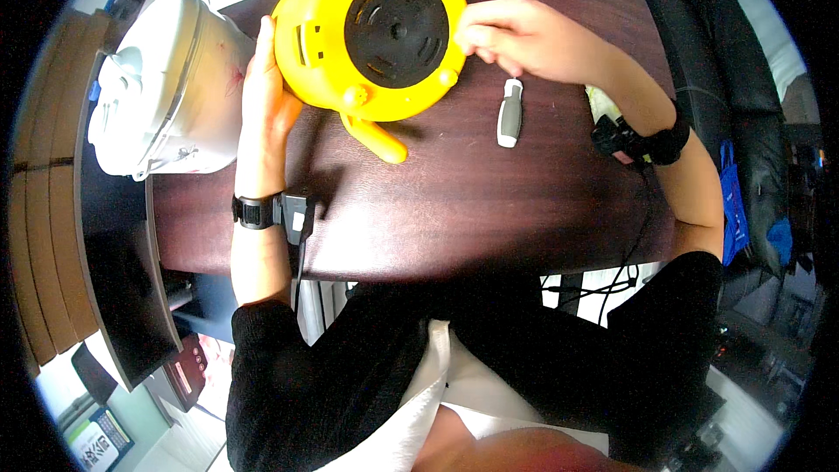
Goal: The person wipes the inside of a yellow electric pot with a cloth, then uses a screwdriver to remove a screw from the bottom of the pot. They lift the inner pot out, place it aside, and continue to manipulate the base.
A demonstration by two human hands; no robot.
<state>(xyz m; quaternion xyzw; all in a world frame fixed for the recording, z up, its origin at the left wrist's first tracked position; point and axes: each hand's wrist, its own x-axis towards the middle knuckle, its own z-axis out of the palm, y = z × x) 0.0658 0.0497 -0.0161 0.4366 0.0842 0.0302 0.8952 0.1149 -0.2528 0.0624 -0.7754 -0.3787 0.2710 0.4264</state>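
A yellow rounded plastic housing (323, 79) lies bottom side up at the far middle of the table, its exact kind unclear. Set into its base is a round black slotted disc (396, 31), with small yellow knobs around it and a stubby yellow arm (377, 140) sticking out toward me. My left hand (269, 96) grips the housing's left side. At its right edge, my right hand (516, 35) is closed, fingertips pinched together; whatever they hold is hidden. Just below that hand is a grey and white screwdriver-like handle (509, 114), its upper end partly hidden by the hand.
A white lidded bucket (175, 79) stands left of my left arm. The dark wood table (419, 210) ends in front of my lap. Black cables (620, 280) hang near the right front edge. A black leather seat (743, 122) is at the right.
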